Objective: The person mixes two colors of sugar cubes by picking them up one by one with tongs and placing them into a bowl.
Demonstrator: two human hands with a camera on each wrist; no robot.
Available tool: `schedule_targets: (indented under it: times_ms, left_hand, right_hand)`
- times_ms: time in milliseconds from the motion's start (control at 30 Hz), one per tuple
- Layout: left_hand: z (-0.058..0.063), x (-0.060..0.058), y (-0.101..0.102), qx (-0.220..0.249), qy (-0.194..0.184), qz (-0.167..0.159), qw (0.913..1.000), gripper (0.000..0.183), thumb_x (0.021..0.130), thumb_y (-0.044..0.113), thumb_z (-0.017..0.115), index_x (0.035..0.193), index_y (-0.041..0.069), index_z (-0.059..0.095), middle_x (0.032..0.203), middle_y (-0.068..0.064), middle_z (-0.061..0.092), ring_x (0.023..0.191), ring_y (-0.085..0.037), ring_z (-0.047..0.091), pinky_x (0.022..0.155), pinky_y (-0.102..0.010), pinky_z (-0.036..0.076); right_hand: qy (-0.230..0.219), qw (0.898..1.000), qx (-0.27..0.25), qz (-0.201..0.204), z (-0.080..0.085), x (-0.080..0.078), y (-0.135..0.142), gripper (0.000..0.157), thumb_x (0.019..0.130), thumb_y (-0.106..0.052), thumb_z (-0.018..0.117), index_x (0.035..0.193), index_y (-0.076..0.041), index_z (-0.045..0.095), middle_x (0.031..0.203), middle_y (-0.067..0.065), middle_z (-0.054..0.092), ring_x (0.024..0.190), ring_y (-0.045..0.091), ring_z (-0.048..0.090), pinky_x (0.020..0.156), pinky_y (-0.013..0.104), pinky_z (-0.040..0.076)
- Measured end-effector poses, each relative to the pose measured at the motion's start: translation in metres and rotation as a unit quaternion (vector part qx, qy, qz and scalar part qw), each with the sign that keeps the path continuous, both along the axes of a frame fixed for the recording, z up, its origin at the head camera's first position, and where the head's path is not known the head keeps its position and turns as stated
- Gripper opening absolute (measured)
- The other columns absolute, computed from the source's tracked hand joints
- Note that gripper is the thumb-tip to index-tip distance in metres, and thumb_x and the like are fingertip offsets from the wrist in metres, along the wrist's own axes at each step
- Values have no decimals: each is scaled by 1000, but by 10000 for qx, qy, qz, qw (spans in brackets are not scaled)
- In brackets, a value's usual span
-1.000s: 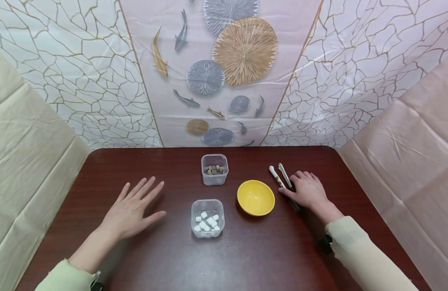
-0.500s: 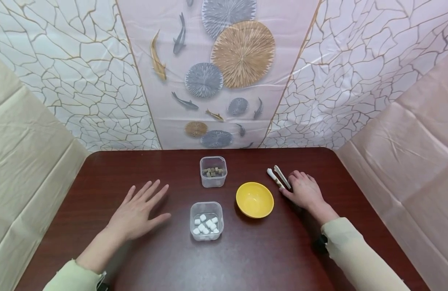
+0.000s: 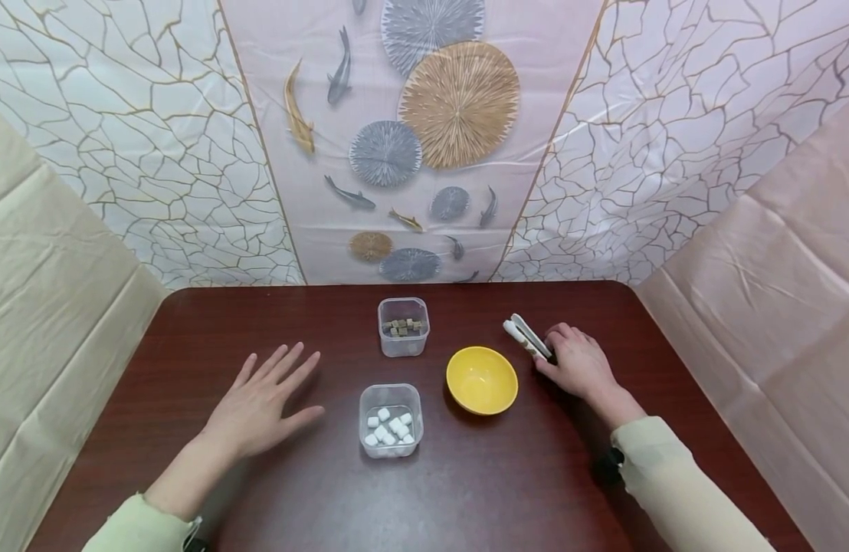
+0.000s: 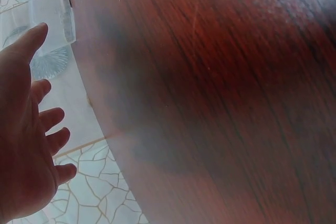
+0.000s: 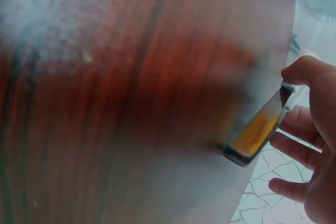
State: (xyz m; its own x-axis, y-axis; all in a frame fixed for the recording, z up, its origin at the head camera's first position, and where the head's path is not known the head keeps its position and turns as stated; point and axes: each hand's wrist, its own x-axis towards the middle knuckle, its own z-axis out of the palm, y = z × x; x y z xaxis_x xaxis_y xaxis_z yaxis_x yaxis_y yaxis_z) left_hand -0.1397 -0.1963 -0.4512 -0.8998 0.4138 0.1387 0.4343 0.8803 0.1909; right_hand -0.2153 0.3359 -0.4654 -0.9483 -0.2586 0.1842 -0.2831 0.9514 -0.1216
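My right hand (image 3: 581,366) holds a pair of tongs (image 3: 526,337) between thumb and fingers, to the right of a yellow bowl (image 3: 482,379). The white tips of the tongs point to the far left and lie close together. In the right wrist view the metal back end of the tongs (image 5: 258,132) shows beside the thumb. My left hand (image 3: 259,405) is held palm down at the left of the table, fingers spread, with nothing in it. Nearest to it is a clear plastic box (image 3: 390,394) with several white cubes (image 3: 397,425) inside.
Behind that box stands a second clear box (image 3: 404,349) with several small brown cubes (image 3: 402,328). All of it rests on a dark red-brown wooden table (image 3: 424,506). A patterned cloth (image 3: 459,103) hangs along the back edge, with plain cloth at both sides.
The two arms of the tongs have come together, squeezed by my right hand. My left hand has shifted slightly to the right. The view has tilted a little; boxes and bowl stay put.
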Motion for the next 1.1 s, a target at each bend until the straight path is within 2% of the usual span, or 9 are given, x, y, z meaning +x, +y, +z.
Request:
schedule_targets:
  times_ms: [267,467,633,767,900,1000,1100]
  left_hand:
    - [0,0,0,3,-8,-6,10000,80,99,65,64,163,20,47,170,-12,40,157,-39,35,127,-70,21]
    - [-1,0,1,11,20,-11,10000,80,98,65,64,163,20,47,169,-13,41,156,-40,35,126,-70,22]
    - [-3,0,2,-2,35,-4,10000,81,98,65,65,163,19,48,169,-13,41,156,-40,36,126,-71,23]
    - [-4,0,2,-18,38,-2,10000,82,97,65,66,162,19,48,169,-14,41,155,-41,37,125,-71,24]
    - [-3,1,3,1,-7,0,10000,82,98,66,65,163,19,47,169,-14,41,156,-41,36,125,-71,23]
    - [-4,0,4,10,-5,-11,10000,82,97,67,64,163,20,47,168,-15,42,155,-41,37,125,-72,23]
    - [-5,0,4,-11,4,-20,10000,83,97,67,65,163,20,47,168,-15,42,155,-41,37,124,-72,24]
  right_hand:
    - [-33,9973,-740,-29,16,2,-2,20,93,-23,74,99,-4,70,122,18,65,105,39,66,82,60,59]
    - [-109,9915,-1294,53,34,3,-8,17,96,-20,75,101,-5,70,122,18,66,105,39,67,83,61,58]
    - [-205,9852,-1688,210,48,4,-13,16,97,-18,76,104,-4,70,107,16,68,94,33,64,80,47,55]
    - [-572,9780,-2005,54,56,6,-16,19,101,-23,75,107,-6,67,92,9,67,81,24,58,70,35,50]
    - [-1051,9607,-2568,30,59,6,-16,20,105,-24,71,109,-6,66,99,10,78,86,20,70,74,27,54]
    - [-1447,9366,-3182,255,58,4,-15,19,108,-18,65,112,0,64,112,20,79,99,25,78,83,22,57]
    - [-1809,9102,-3705,402,57,4,-13,19,109,-13,61,115,5,60,115,28,76,99,28,80,84,22,60]
